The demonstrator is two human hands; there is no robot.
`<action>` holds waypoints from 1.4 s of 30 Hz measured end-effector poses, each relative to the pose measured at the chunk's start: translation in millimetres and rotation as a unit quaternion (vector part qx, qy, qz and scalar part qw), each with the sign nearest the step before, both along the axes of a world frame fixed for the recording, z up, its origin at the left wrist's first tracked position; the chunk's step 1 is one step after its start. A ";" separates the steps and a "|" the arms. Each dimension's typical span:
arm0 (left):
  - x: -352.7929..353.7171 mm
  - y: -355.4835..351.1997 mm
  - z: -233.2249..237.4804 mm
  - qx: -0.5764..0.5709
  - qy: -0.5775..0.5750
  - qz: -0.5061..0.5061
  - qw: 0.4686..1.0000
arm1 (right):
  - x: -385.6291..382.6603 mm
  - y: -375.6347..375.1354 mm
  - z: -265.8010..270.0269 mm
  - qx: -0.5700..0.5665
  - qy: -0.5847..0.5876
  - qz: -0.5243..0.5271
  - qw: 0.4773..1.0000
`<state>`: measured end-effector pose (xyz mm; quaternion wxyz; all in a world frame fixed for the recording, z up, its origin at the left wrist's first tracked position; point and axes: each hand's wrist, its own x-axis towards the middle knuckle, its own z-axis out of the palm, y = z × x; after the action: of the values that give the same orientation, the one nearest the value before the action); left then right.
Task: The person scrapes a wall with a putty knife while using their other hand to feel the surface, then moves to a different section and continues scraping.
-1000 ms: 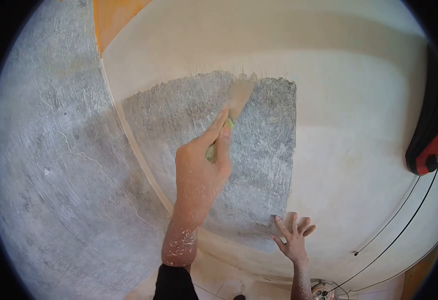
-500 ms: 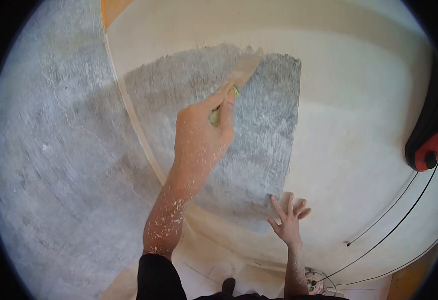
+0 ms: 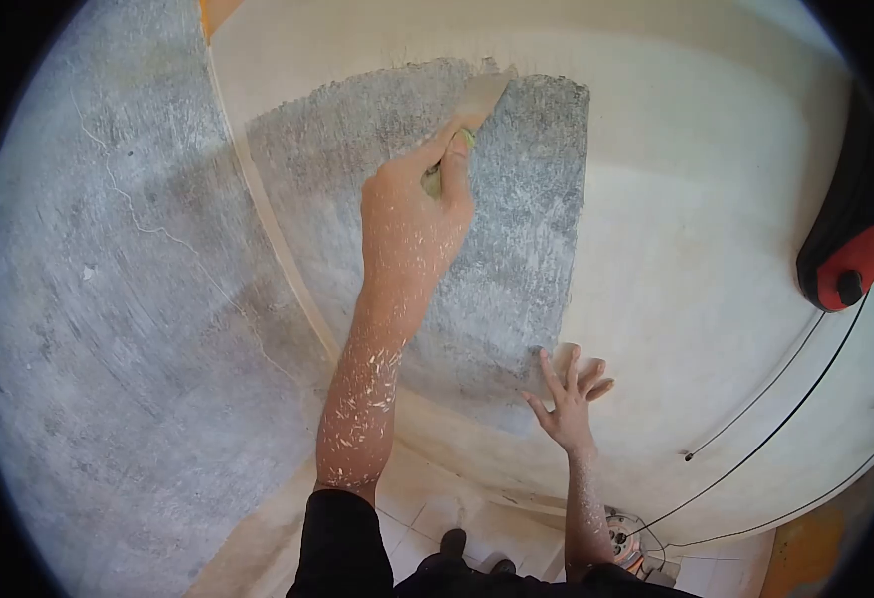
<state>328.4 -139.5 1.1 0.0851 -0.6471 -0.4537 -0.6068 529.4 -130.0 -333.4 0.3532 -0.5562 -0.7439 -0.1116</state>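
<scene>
My left hand (image 3: pixel 412 224) is closed around a scraper with a flat, wide blade (image 3: pixel 482 98); a bit of its green handle shows between the fingers. The blade's tip lies at the upper edge of a bare grey patch (image 3: pixel 517 239), where cream paint (image 3: pixel 676 229) begins. My right hand (image 3: pixel 569 407) rests with fingers spread against the wall, by the patch's lower right corner. Pale flakes stick to my left forearm (image 3: pixel 362 409), and fine specks dot the right one.
A grey wall surface (image 3: pixel 88 329) with a thin crack is at left, beyond a pale vertical strip (image 3: pixel 268 219). A black and red device (image 3: pixel 851 269) with a knob hangs at right, cords below it. A round socket unit (image 3: pixel 621 538) sits on the tiled floor by my feet.
The whole view has shifted, so the wall sits higher in the picture. My left forearm is more upright; the blade stays at the patch's upper edge. My right hand keeps its place.
</scene>
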 end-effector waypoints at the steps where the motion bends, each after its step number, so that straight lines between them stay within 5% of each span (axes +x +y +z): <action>1: 1.7 -1.5 -1.8 -0.009 0.003 0.008 1.000 | -1.5 -0.7 -0.9 0.020 -0.003 -0.005 1.000; 9: 4.4 3.9 -6.3 0.013 0.005 0.012 1.000 | 0.8 -1.7 3.9 -0.004 0.016 0.016 1.000; 13: -0.8 -8.0 8.2 -0.074 -0.054 -0.039 0.995 | 2.5 -4.1 1.8 -0.025 0.026 0.026 0.999; 22: 2.4 -12.1 -1.6 -0.026 0.028 0.077 0.996 | -0.2 0.4 -4.5 0.025 -0.024 -0.024 0.999; 31: 0.5 -10.6 18.7 -0.149 -0.025 0.030 0.988 | 1.0 -4.0 -0.2 -0.004 -0.003 -0.011 1.000; 37: -0.1 7.2 2.9 0.046 0.042 0.061 0.996 | -1.6 -1.0 -3.6 0.028 -0.004 -0.022 0.999; 42: -6.3 6.8 -2.7 0.021 0.029 0.032 0.999 | -5.5 -5.2 2.0 -0.028 0.041 -0.011 0.999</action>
<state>322.1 -132.6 -1.6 0.1313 -0.6475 -0.4586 -0.5943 523.9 -135.2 -331.4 0.3665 -0.5781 -0.7255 -0.0722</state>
